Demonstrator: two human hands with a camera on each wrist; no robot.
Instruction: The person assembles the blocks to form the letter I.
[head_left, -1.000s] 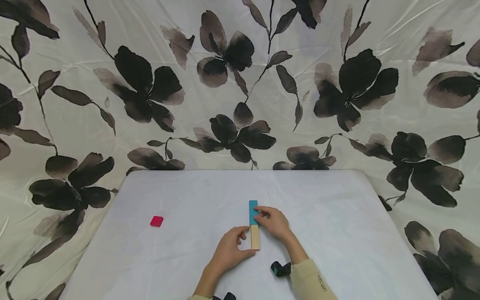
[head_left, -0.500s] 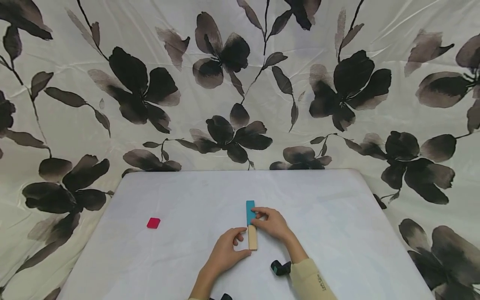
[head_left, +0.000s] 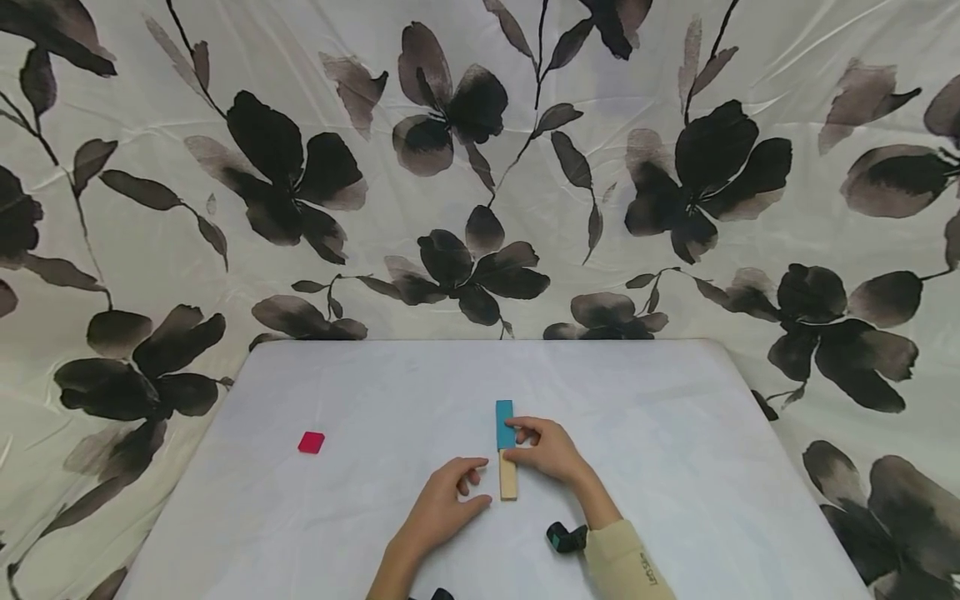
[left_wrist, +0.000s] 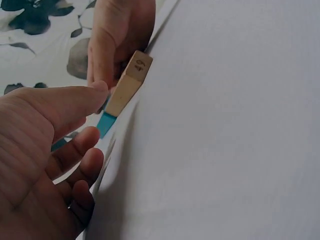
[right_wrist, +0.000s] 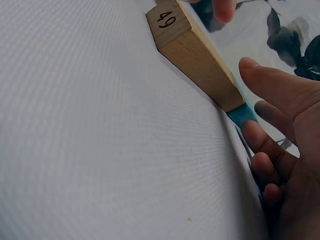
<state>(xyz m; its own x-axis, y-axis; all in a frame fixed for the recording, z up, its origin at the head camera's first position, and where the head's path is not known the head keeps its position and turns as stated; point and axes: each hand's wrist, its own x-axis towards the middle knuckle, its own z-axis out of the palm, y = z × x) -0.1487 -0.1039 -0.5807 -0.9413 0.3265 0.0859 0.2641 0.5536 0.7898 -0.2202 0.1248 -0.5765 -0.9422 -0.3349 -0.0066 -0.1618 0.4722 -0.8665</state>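
Left hand (head_left: 442, 504) has backed off left from wooden block (head_left: 508, 483); thumb and index wide apart, nothing held. Blue block (head_left: 502, 423) butts wooden block's far end on worktop (head_left: 300, 533). Right hand (head_left: 553, 450) at wooden block's far right, gap wide, contact unclear. Red piece (head_left: 311, 442) well left of wooden block.

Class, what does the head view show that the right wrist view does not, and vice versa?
Only the head view shows the red block and the tan sleeve. Only the right wrist view shows the number 49 on the end of the plain wooden block. Both show that block, the blue block, the right hand and some of the left hand.
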